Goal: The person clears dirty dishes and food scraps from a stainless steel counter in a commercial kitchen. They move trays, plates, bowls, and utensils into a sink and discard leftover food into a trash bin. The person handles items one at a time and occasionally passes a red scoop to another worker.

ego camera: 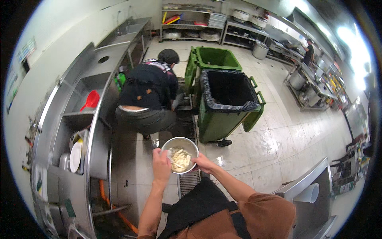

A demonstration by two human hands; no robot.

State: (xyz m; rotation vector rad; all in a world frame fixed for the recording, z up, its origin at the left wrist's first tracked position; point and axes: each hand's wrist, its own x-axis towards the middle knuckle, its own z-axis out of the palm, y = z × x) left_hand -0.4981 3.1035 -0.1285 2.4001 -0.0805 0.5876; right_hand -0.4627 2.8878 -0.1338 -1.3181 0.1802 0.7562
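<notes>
A round stainless steel bowl [195, 149] is held out in front of my apron, over the floor. My left hand [162, 162] grips its left rim, and a bit of clear plastic seems to show by those fingers. On the opposite side my right hand [203, 162] grasps the rim with the thumb toward the inside. Pale, strip-shaped food pieces [181, 159] lie in the bowl; I cannot tell exactly what they are.
A person [146, 86] bends over the floor drain grating [188, 182] just ahead. Right of them stand a green wheeled bin with a black liner [229, 89] and another open green bin [219, 56]. Steel sinks [80, 89] run along the left; a steel counter [322, 179] stands at right.
</notes>
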